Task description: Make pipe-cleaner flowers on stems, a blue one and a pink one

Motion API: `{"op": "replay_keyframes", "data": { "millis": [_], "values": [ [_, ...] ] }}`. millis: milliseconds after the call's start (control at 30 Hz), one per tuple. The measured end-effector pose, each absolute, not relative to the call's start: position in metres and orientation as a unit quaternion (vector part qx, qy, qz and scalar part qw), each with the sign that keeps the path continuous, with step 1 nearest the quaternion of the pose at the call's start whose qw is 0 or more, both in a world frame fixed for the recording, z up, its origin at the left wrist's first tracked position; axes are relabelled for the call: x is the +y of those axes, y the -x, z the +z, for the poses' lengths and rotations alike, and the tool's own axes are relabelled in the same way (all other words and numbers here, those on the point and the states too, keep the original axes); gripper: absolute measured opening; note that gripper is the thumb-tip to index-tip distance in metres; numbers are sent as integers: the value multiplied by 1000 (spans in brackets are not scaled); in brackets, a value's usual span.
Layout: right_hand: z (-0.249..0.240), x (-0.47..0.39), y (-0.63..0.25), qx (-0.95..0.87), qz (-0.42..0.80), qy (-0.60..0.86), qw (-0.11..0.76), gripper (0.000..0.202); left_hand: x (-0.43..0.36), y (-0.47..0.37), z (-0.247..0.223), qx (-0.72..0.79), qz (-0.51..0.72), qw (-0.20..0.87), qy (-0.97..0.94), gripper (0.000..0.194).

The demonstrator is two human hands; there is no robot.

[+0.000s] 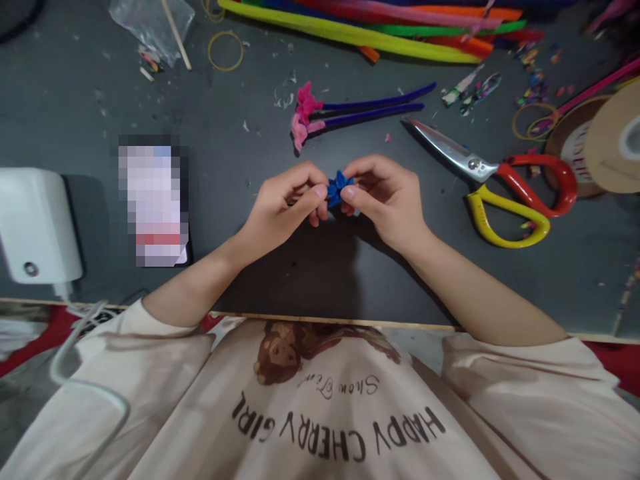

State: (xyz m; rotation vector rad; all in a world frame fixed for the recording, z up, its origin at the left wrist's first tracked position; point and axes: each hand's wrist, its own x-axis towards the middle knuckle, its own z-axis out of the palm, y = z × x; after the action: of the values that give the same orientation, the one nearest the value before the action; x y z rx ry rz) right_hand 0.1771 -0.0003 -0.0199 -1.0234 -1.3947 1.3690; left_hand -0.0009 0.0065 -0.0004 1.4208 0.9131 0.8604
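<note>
Between the fingertips of both hands sits a small blue pipe-cleaner flower (339, 189) with pointed petals. My left hand (290, 200) pinches its left side between thumb and fingers. On the other side, my right hand (387, 197) grips a petal the same way. The fingers hide the flower's underside. Just beyond the hands lie a dark pink pipe-cleaner flower (309, 100) and a light pink pipe-cleaner flower (300, 130), each on a dark purple stem. Scissors (475, 167) with one red and one yellow handle lie to the right of my right hand.
Several colored pipe cleaners (360, 30) lie along the far side. A phone (155, 200) and a white charger-like box (37, 223) with a cable are at left. Ribbon spools (613, 133) stand at right. A rubber band (225, 51), a plastic bag (150, 27) and scraps dot the table.
</note>
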Motion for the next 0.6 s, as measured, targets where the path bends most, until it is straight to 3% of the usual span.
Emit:
{"op": "replay_keyframes", "data": {
  "millis": [600],
  "values": [
    [-21, 0, -177, -576, 548, 412, 445, 39, 9, 1, 1, 375, 333, 644, -577, 29]
  ]
}}
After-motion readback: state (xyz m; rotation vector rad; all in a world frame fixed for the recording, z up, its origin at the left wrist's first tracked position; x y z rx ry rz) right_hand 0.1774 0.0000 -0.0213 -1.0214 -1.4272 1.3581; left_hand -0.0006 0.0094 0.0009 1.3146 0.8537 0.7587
